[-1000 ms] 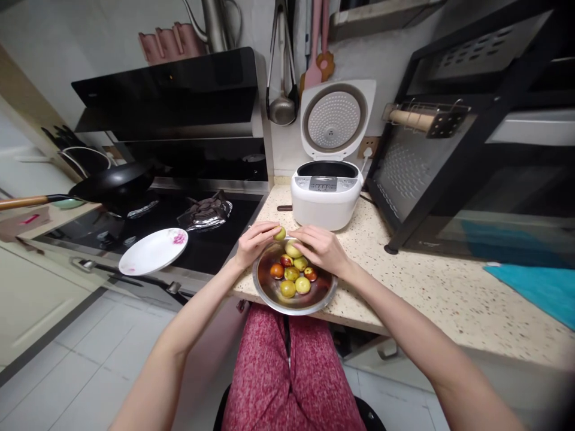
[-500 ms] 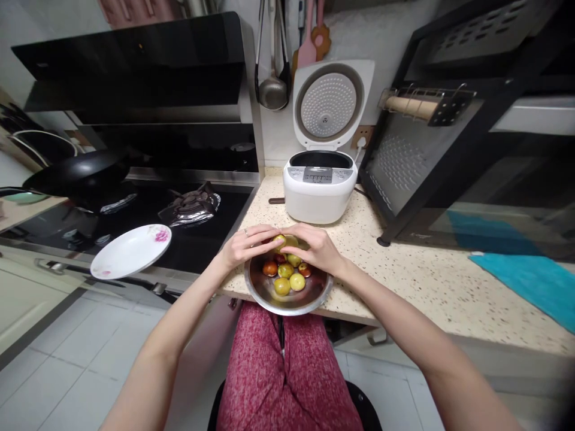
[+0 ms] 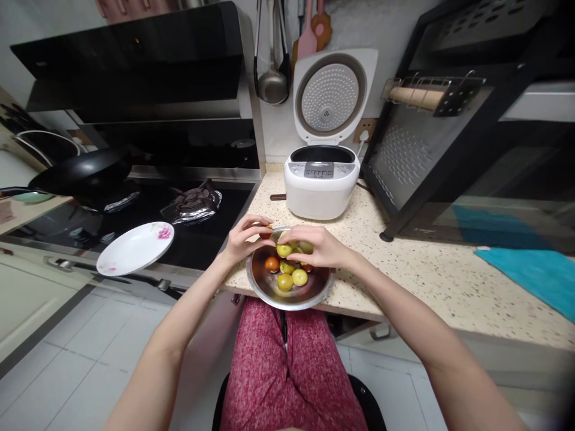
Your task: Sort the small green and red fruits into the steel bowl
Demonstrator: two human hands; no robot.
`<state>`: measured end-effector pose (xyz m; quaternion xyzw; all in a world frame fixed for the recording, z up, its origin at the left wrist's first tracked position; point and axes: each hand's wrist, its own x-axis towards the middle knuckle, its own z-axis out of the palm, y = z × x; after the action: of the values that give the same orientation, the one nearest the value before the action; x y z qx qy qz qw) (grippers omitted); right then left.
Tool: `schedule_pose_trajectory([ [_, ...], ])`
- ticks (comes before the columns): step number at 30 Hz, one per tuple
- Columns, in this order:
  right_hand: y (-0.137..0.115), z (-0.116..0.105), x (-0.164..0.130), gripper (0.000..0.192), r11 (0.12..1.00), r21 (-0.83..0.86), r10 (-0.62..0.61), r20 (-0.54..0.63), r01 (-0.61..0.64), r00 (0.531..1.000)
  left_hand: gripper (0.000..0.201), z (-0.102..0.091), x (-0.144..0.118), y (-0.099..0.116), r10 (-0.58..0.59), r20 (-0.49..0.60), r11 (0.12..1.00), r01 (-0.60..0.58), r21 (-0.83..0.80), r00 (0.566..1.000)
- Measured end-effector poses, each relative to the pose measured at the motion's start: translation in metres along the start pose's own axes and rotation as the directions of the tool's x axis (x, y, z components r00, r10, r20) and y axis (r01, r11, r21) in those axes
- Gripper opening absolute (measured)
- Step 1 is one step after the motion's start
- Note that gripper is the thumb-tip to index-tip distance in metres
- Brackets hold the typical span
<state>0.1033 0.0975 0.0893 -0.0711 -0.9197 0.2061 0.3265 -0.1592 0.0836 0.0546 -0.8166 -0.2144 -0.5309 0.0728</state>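
- Steel bowl [image 3: 269, 291] of small green and red fruits [image 3: 284, 281] sits at the speckled counter's [image 3: 404, 281] near edge.
- Right hand [image 3: 314, 246] curls over the bowl, fingertips pinching a green fruit [image 3: 284, 250]; fruits beneath it are hidden.
- Left hand [image 3: 242, 238] at the bowl's far rim pinches something reddish, barely visible.
- Beyond the bowl, an open rice cooker [image 3: 321, 187].

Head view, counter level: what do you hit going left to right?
black pan → white plate → left hand → steel bowl of fruit → right hand → black rack → teal cloth. The rice cooker sits behind the bowl, so I left it out of the order.
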Motion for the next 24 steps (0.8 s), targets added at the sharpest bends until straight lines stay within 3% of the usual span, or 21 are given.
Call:
schedule_pose_trajectory([
  [3, -0.006, -0.009, 0.001, 0.027, 0.998, 0.041, 0.037, 0.111, -0.042, 0.993, 0.029, -0.001, 0.002, 0.001, -0.033, 0.025, 0.995, 0.036, -0.096, 0.999],
  [6, -0.009, -0.016, 0.001, 0.030, 0.993, 0.092, 0.057, 0.188, -0.075, 0.980, 0.027, -0.003, 0.003, 0.002, -0.067, 0.116, 0.978, 0.088, -0.191, 0.991],
  [12, -0.008, -0.019, 0.000, 0.036, 0.967, 0.208, 0.063, 0.372, -0.149, 0.926, 0.024, -0.007, 0.008, 0.005, -0.174, 0.303, 0.883, 0.284, -0.373, 0.937],
  [19, -0.006, -0.015, 0.000, 0.032, 0.937, 0.280, 0.064, 0.443, -0.206, 0.894, 0.017, -0.008, 0.007, 0.005, -0.253, 0.407, 0.840, 0.409, -0.358, 0.877],
  [24, -0.006, -0.014, 0.001, 0.026, 0.906, 0.356, 0.045, 0.457, -0.229, 0.888, 0.014, -0.008, 0.005, 0.005, -0.275, 0.374, 0.859, 0.401, -0.319, 0.886],
])
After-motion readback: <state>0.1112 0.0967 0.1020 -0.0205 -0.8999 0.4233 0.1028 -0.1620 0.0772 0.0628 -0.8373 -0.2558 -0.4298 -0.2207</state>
